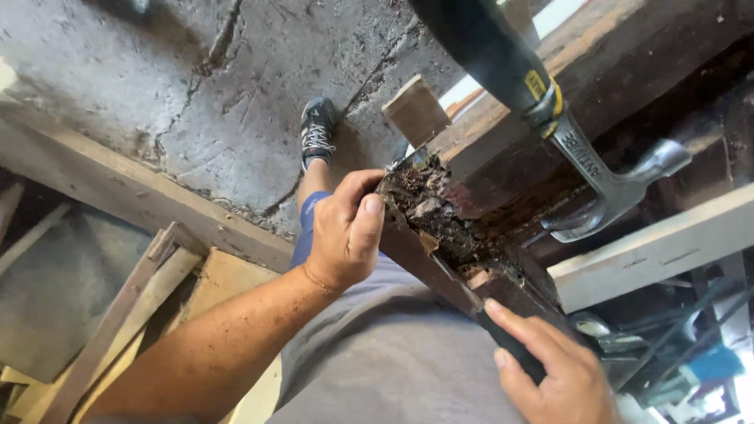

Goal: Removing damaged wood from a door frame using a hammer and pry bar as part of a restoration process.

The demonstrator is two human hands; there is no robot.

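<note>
My left hand [344, 233] grips the rotten, crumbling end of a dark wooden beam [471, 235], thumb pressed on its top edge. My right hand [554, 373] is closed around the dark handle of a thin-bladed tool [459, 284] whose metal blade lies along the beam's near edge. A claw hammer [581, 169] with a black handle rests head-down against the beam's decayed hollow. Its handle runs up out of the frame, and no hand on it is visible.
Below lies a cracked concrete floor [236, 94] with my shoe [316, 129] on it. A small wood block [416, 110] sits by the beam end. A pale plank [652, 247] crosses at right. Loose boards [126, 314] lean at lower left, and tools lie at lower right.
</note>
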